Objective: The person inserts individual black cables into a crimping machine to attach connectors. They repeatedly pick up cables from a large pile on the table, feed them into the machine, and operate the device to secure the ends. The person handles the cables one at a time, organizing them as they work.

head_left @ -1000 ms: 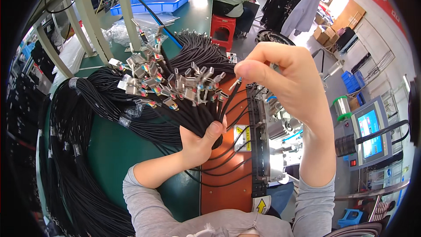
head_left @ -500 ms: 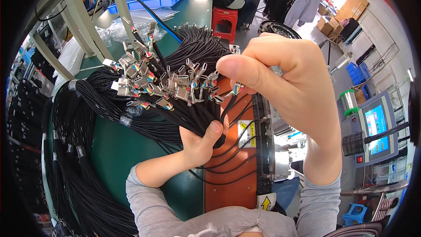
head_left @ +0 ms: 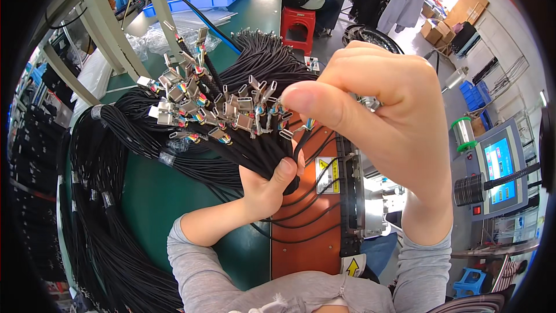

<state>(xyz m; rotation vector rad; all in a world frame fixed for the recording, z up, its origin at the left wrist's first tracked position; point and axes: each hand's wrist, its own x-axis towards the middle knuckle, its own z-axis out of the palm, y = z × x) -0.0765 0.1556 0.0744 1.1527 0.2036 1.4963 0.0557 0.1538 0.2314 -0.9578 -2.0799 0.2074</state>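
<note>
My left hand (head_left: 263, 190) is closed around a bundle of black cables (head_left: 258, 159), thumb across the front. Their upper ends fan out in metal USB-C-style plugs (head_left: 244, 122) with short coloured wires bared below them. To the right of the fan, my right hand (head_left: 391, 116) pinches the end of one cable between thumb and fingers. Coloured wires (head_left: 310, 123) of that cable show just under the fingers; its plug is hidden behind the thumb and fingers.
More black cable bundles (head_left: 110, 220) lie on the green table (head_left: 150, 197) at left and behind. A machine (head_left: 370, 214) with a brown plate (head_left: 301, 232) stands at right, beside a screen panel (head_left: 501, 168). A person sits beyond on a red stool (head_left: 298, 26).
My right thumb tip has come slightly down and left, nearer the plugs, and covers more of the pinched cable end. My left hand keeps its grip on the bundle.
</note>
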